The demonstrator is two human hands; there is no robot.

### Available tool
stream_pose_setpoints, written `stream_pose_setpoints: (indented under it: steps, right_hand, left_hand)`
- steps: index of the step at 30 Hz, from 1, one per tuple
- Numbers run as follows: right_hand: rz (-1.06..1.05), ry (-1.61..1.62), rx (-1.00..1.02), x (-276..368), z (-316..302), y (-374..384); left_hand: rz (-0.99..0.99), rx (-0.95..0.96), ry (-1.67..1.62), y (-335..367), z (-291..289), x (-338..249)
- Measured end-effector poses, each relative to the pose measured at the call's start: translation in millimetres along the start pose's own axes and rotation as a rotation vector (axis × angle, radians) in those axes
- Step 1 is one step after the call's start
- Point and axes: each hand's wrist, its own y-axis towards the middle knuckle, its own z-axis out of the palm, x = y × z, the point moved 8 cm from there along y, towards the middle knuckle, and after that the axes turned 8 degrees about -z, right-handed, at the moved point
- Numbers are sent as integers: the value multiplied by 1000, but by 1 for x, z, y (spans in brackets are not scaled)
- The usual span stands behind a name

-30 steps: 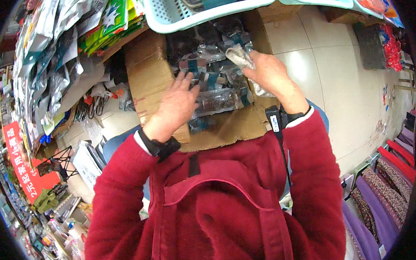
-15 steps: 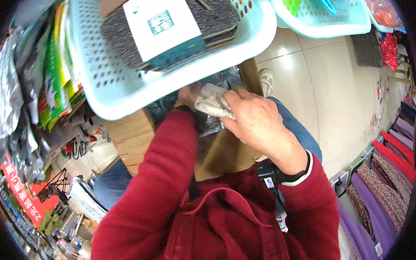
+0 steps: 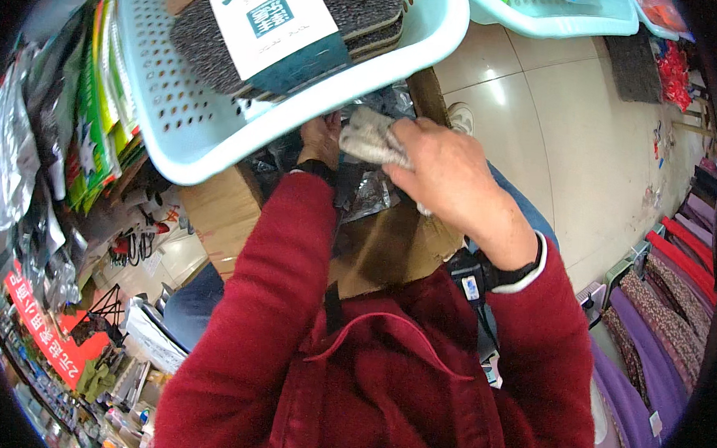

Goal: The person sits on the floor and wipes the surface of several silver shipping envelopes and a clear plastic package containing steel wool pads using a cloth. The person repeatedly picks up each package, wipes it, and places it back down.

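Basket (image 3: 320, 112) holds dark mats (image 3: 199, 52); carton (image 3: 222, 221) holds packets (image 3: 372, 195).

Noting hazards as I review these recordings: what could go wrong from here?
The left hand sits close to the light-blue basket in view and might knock it when lifted.

The grey cloth in the right hand could snag the plastic packs in the cardboard box.
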Motion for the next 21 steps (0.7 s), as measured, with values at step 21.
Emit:
stream_pose_setpoints:
  steps: [21]
  right_hand:
    - [261, 726, -434, -51, -7, -53]
  left_hand:
    - [32, 133, -90, -303, -8, -3]
